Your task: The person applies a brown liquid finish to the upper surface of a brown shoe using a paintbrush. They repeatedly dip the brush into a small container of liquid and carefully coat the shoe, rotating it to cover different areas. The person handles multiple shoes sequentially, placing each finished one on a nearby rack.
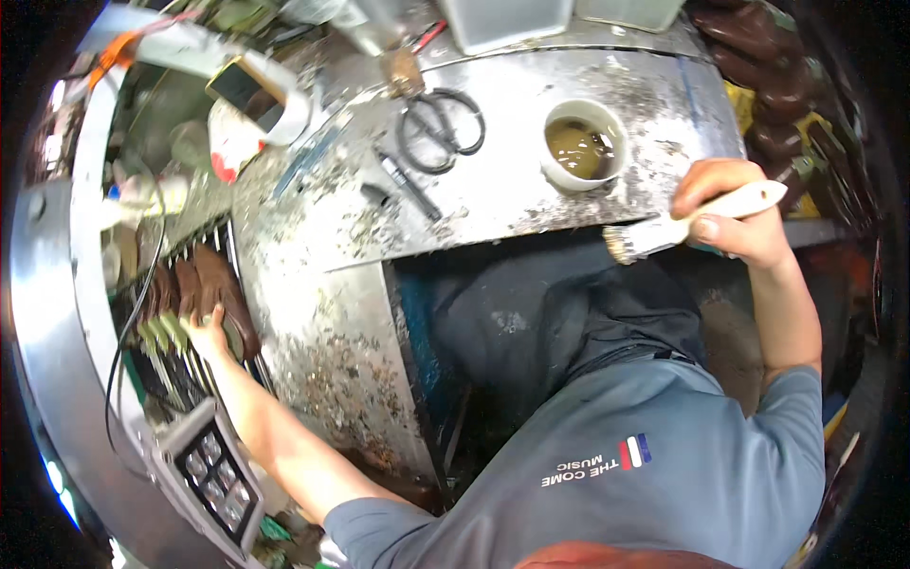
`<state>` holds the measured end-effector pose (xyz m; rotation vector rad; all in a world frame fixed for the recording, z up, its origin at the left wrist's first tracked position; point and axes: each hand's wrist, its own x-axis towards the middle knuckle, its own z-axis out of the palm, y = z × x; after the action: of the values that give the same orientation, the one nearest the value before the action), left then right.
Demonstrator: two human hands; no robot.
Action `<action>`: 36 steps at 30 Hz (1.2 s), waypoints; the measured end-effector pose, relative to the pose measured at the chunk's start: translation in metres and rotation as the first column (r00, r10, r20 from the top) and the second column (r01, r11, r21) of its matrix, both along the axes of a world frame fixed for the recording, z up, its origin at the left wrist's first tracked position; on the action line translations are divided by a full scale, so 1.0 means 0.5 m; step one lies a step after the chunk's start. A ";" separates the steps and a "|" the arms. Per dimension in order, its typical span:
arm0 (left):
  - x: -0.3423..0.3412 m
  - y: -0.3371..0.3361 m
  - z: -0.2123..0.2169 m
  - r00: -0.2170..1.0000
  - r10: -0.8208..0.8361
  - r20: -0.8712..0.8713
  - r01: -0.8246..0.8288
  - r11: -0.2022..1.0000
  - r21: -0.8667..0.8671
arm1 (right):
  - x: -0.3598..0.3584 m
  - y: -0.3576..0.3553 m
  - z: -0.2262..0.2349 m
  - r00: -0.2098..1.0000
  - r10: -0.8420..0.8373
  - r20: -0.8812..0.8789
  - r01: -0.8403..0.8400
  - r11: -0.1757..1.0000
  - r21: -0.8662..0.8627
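My right hand (737,216) is closed round the pale handle of a paintbrush (654,237). The brush's stained bristles point left, just past the front edge of the metal workbench (512,114). On the bench near it stands a white cup (621,156) with murky yellowish-brown liquid inside. My left arm reaches out to a rack at the far left, where my left hand (206,332) grips a brown shoe (224,289). Several more brown shoes (163,289) with greenish edges are lined up beside it. Part of my left hand's grip is hidden.
Black-handled scissors (441,128), a black marker (408,185) and its loose cap (375,195) lie on the bench. A phone (248,93) rests at the back left. Grey bins (502,28) line the back. A control panel (213,479) and a dark cable stand near my left forearm.
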<state>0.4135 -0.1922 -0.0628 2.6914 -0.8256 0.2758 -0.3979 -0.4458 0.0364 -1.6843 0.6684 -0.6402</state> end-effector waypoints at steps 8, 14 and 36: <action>-0.142 -0.031 0.002 0.985 0.113 0.132 -0.145 0.952 0.268 | 0.005 0.008 -0.019 0.998 -0.051 0.043 0.051 0.999 -0.012; -0.412 0.007 0.091 0.951 -0.196 0.238 0.144 0.965 0.219 | -0.157 -0.023 -0.049 0.874 -0.484 -0.028 0.438 0.813 -0.383; -0.978 0.119 0.162 0.831 -0.557 -0.017 0.557 0.829 0.054 | -0.602 -0.267 0.040 0.650 -0.710 0.269 0.387 0.006 -0.922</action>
<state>-0.0756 -0.1328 0.0180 2.3529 -1.5852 0.1101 -0.6988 -0.5792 0.0562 -2.6817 1.4172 -1.7057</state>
